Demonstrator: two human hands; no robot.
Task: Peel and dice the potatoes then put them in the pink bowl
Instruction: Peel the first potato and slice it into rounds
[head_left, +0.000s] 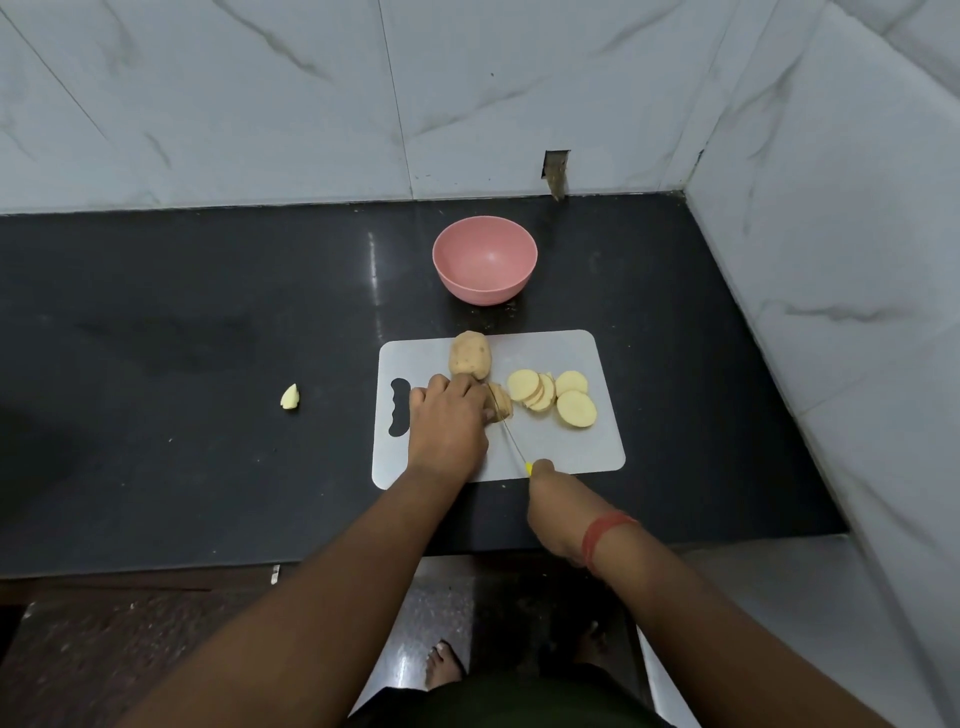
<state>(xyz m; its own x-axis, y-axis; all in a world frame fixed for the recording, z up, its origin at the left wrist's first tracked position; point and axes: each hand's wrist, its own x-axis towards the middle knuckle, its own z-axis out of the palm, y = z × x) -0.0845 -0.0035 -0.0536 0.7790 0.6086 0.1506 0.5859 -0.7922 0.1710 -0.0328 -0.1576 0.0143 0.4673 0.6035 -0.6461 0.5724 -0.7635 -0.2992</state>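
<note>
A white cutting board (582, 452) lies on the black counter. My left hand (448, 423) presses down on a partly sliced potato (501, 401) near the board's middle. My right hand (553, 512) grips a knife with a yellow handle (528, 468); its thin blade (506, 431) rests against the cut end of that potato. Several round potato slices (553, 397) lie to the right on the board. A whole unpeeled potato (470, 355) sits at the board's far edge. The pink bowl (484, 260) stands empty behind the board.
A small potato piece (290, 397) lies alone on the black counter (182, 364) to the left. Marble-tiled walls close in the back and right side. The counter's front edge runs just below my wrists, with the floor and my foot (442, 662) beneath.
</note>
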